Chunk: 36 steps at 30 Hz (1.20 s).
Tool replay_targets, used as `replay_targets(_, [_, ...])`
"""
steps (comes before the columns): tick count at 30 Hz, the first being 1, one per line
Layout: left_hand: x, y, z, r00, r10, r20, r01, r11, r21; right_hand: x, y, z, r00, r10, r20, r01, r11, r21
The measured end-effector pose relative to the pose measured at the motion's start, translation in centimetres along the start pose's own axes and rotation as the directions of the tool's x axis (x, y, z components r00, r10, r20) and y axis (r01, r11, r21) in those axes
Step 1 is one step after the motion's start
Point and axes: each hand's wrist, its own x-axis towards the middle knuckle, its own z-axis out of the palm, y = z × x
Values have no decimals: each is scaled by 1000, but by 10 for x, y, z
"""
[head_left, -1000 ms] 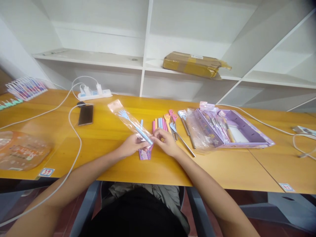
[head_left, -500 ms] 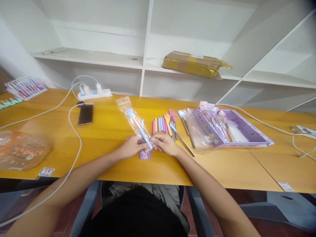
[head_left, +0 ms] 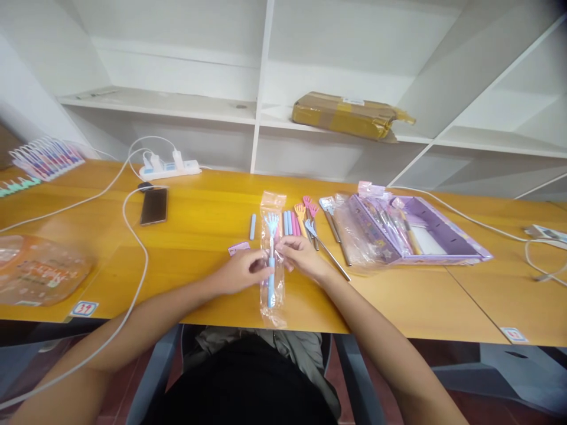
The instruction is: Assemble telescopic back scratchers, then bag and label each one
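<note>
As both forearms (head_left: 177,304) slant inward, the left hand (head_left: 243,273) and right hand (head_left: 303,256) hold the bagged blue scratcher (head_left: 271,289).

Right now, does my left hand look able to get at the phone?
Probably yes: bare table lies between your left hand and the phone, though a cable runs by its far edge. The hand is at the bag and would likely need to leave it first.

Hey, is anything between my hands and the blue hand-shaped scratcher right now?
Only the clear bag around the blue scratcher; nothing else visible stands in the way. Your left hand reaches over the bag from its left side, and your right hand is at its right edge.
</note>
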Motion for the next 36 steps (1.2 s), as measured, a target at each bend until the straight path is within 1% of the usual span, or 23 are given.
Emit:
replay_targets(2, [4, -4, -6, 990, -44, -136, 29, 994, -107, -2, -2, 2, 991, 49, 121, -49, 999, 0])
replay_targets(3, [6, -8, -10, 980, -73, -186, 40, 983, -180, -2, -2, 4, 978, 79, 194, -80, 997, -1])
replay_targets(5, [11, -17, -16, 962, -118, -247, 37, 950, -309, -3, -1, 10, 933, 139, 333, -144, 990, -10])
replay_targets(6, [14, -22, -18, 954, -130, -271, 27, 936, -352, -3, 0, 12, 910, 159, 383, -166, 986, -16])
replay_targets(8, [18, -32, -20, 938, -155, -311, 22, 920, -391, -3, 2, 15, 884, 180, 431, -182, 983, -38])
replay_targets(9, [19, -36, -20, 931, -173, -323, 33, 917, -397, -2, 4, 14, 890, 180, 419, -171, 984, -59])
replay_targets(10, [20, -39, -20, 924, -193, -330, 49, 916, -398, -1, 5, 13, 911, 167, 377, -141, 985, -96])
replay_targets(11, [20, -40, -19, 920, -212, -330, 69, 915, -396, 0, 6, 10, 941, 134, 310, -90, 984, -154])
replay_targets(12, [20, -40, -18, 920, -225, -321, 88, 916, -391, 1, 7, 7, 969, 76, 235, -18, 971, -238])
replay_targets(13, [19, -39, -18, 922, -231, -311, 101, 918, -383, 2, 8, 3, 984, -5, 176, 65, 938, -341])
replay_targets(14, [18, -36, -17, 927, -229, -298, 107, 921, -374, 3, 8, 0, 985, -94, 146, 151, 882, -447])
replay_targets(15, [17, -33, -17, 931, -224, -288, 110, 925, -364, 4, 9, -3, 974, -167, 153, 224, 809, -543])
replay_targets(16, [16, -30, -17, 936, -219, -276, 113, 929, -353, 5, 9, -5, 960, -208, 186, 279, 736, -617])
replay_targets(17, [16, -28, -17, 940, -212, -267, 113, 933, -342, 5, 10, -7, 951, -216, 223, 311, 674, -670])
replay_targets(19, [15, -24, -17, 947, -201, -252, 114, 940, -321, 6, 11, -7, 949, -172, 263, 313, 601, -736])
replay_targets(21, [14, -23, -18, 948, -194, -253, 119, 951, -284, 6, 12, -7, 958, -124, 260, 282, 578, -766])
replay_targets(23, [15, -23, -19, 943, -177, -280, 111, 965, -237, 7, 14, -7, 962, -129, 241, 270, 581, -768])
replay_targets(27, [16, -21, -20, 936, -160, -314, 105, 977, -187, 7, 17, -16, 957, -170, 237, 291, 584, -757])
replay_targets(30, [16, -19, -20, 934, -181, -307, 133, 976, -174, 6, 16, -24, 965, -116, 236, 258, 586, -768])
replay_targets(32, [16, -19, -20, 939, -181, -292, 137, 977, -166, 6, 13, -29, 974, -77, 214, 217, 597, -773])
replay_targets(34, [16, -21, -19, 947, -167, -274, 122, 977, -173, 6, 10, -31, 982, -59, 181, 179, 617, -766])
replay_targets(36, [16, -24, -17, 951, -156, -266, 103, 974, -203, 5, 8, -31, 990, -35, 134, 124, 659, -742])
